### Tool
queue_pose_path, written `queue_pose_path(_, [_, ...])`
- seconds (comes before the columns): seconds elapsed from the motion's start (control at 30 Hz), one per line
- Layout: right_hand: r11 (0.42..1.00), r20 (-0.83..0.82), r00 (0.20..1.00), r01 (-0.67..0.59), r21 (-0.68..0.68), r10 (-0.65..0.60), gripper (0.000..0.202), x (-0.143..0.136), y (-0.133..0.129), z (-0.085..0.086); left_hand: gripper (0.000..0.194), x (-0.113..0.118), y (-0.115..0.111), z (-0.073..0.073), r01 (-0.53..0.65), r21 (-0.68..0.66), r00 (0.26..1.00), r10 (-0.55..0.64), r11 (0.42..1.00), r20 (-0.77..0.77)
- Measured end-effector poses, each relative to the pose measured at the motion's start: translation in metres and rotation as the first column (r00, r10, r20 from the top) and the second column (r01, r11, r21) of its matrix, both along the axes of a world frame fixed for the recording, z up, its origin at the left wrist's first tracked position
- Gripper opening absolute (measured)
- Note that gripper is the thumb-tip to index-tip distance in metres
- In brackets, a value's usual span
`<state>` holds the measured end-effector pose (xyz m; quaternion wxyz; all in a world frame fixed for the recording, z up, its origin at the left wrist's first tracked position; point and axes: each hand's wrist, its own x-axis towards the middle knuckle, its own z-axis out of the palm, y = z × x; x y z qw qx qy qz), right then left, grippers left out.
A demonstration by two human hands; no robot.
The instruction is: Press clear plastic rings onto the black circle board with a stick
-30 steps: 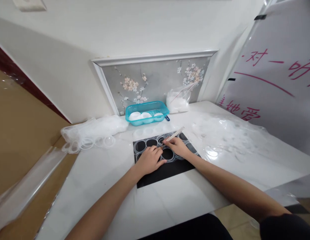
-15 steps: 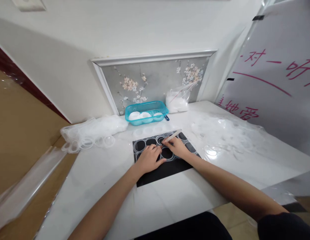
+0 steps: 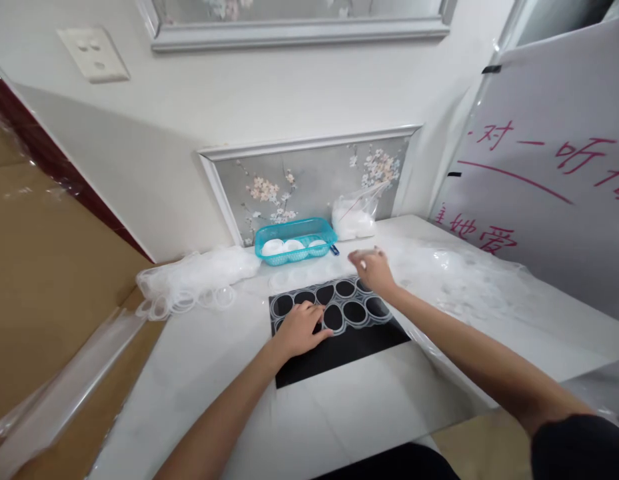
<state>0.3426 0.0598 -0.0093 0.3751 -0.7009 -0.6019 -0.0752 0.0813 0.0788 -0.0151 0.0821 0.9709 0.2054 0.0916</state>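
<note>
Black rectangular sheet (image 3: 345, 348) bearing pale rings (image 3: 356, 325): on the white glossy table (image 3: 359, 407), at twelve o'clock.
Left hand (image 3: 303, 328): fingers spread on the sheet's nine-o'clock side.
Right hand (image 3: 373, 270): apart from the left, near its one-o'clock edge; blurred, cannot tell its grip.

Red Handwriting on White Board Between Two and Three O'Clock

On the white board (image 3: 549, 250), the upper line (image 3: 530, 143) of red Chinese handwriting reads 对一听 after a dot; its last character is cut by the frame edge. A red curved stroke (image 3: 519, 176) runs beneath it. Just above three o'clock, the lower line (image 3: 498, 239) shows 她爱, with a small character at its left that is too unclear to read.
</note>
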Motion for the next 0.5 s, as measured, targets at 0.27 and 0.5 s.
queue_pose_path(0.27, [0.961, -0.440, 0.875, -0.264, -0.081, 0.204, 0.030, -0.019, -0.042, -0.055, 0.026, 0.046, -0.021, -0.011, 0.089, 0.181, 0.996, -0.090, 0.980, -0.003])
queue_pose_path(0.5, [0.955, -0.498, 0.843, -0.283, -0.086, 0.205, 0.027, -0.014, -0.036, -0.051, 0.032, 0.052, -0.015, -0.011, 0.072, 0.193, 0.997, -0.065, 0.978, -0.045])
